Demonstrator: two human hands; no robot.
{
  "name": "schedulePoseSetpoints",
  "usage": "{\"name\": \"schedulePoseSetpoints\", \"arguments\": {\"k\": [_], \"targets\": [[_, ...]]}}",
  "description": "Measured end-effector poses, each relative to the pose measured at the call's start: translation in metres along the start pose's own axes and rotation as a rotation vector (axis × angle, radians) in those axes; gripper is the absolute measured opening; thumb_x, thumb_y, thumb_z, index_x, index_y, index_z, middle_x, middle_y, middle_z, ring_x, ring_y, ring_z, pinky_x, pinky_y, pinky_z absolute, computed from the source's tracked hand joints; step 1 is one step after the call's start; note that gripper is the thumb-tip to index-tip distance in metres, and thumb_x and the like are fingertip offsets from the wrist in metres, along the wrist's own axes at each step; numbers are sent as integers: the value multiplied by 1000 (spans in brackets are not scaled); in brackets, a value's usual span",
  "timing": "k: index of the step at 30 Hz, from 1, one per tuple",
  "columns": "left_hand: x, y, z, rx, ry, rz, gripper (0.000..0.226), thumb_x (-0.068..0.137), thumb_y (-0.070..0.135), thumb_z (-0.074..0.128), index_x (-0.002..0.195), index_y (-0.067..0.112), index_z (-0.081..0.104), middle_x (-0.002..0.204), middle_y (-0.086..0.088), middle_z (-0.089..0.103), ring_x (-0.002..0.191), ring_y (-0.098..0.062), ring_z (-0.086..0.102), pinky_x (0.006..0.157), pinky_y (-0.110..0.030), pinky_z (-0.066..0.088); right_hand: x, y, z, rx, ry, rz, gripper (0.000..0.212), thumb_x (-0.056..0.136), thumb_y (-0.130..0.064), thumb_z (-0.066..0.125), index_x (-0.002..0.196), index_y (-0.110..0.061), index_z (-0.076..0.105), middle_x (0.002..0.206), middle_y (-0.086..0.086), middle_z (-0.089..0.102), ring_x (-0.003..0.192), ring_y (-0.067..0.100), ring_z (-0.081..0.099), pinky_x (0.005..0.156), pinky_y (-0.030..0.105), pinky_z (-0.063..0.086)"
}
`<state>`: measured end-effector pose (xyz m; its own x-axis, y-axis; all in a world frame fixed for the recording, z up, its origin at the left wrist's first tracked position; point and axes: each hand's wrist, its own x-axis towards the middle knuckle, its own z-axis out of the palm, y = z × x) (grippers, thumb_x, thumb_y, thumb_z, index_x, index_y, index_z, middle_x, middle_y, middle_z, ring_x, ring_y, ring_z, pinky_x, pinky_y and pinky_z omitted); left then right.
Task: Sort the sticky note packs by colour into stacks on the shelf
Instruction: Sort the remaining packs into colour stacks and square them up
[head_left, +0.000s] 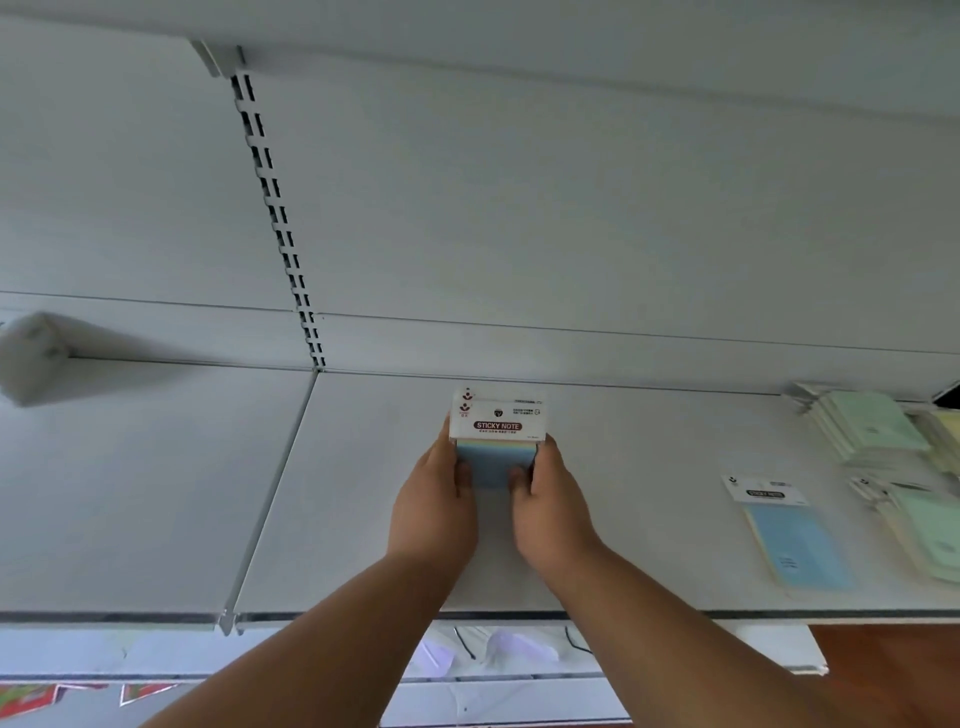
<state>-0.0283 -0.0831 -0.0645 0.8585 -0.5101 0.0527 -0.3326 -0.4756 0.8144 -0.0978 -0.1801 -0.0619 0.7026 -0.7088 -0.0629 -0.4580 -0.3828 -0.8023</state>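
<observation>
White metal shop shelving fills the frame, and on the shelf (623, 519) at centre a blue sticky note stack (497, 447) of at least two packs is squared up between both hands. At the right edge a green stack (865, 423), a lone blue pack (795, 538) and green and yellowish packs (930, 530) lie loose, so sorting looks partly done. Both arms reach forward from the lower frame; the left hand (434, 512) and right hand (550, 512) grip the stack's sides, thumbs on top.
</observation>
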Motion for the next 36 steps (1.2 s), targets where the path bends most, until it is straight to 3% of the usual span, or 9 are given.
{"name": "schedulePoseSetpoints", "arguments": {"k": [6,13,16,23,28,30,33,36], "targets": [[12,3,-15,52,9,-27,18,96,11,45,109,17,57,90,6,56,82,-18,52,64,-24,33,12,-7,-7,-119,20,-54,17,95,-15,50,110,-13,56,110,6,58,100,23,58,76,22,37],[18,-3,-22,209,-52,-6,27,98,19,42,121,13,53,102,-1,52,80,-17,46,69,-27,38,11,-11,-2,-125,48,-47,23,93,-17,55,116,-17,60,107,1,65,95,18,62,76,23,43],[31,0,-25,263,-93,-52,25,98,23,40,110,12,58,105,-7,58,80,-20,48,69,-28,39,14,-14,-4,-81,76,18,24,94,-25,58,117,-18,62,99,-6,65,87,12,60,69,21,42],[74,18,-24,426,-211,-181,20,93,25,40,87,14,56,85,-4,55,78,-24,51,67,-30,38,59,-30,-14,-194,20,144,24,86,-27,62,81,-5,71,74,12,67,71,31,62,61,31,44],[85,17,-19,465,-272,-234,17,91,22,45,85,14,58,90,-9,63,78,-26,53,66,-30,39,72,-24,-8,-269,-28,191,29,84,-24,62,59,-10,58,56,3,49,59,25,48,49,28,31],[85,14,-21,492,-298,-191,22,93,19,43,89,10,63,98,-11,65,84,-28,57,68,-32,43,71,-23,-8,-310,-29,175,26,86,-26,60,67,-9,66,60,4,54,62,25,52,48,27,31],[82,3,-28,431,-263,-187,28,91,11,47,114,7,64,115,-8,65,105,-27,61,82,-30,48,66,-19,-13,-318,18,116,27,90,-20,49,75,-5,65,68,7,57,70,29,54,54,31,36],[63,-8,-36,352,-240,-179,47,90,25,50,136,20,50,130,2,57,116,-22,55,89,-27,45,58,-4,-23,-323,49,-2,25,90,-22,46,92,-6,64,88,8,63,85,28,58,67,35,42]]}}
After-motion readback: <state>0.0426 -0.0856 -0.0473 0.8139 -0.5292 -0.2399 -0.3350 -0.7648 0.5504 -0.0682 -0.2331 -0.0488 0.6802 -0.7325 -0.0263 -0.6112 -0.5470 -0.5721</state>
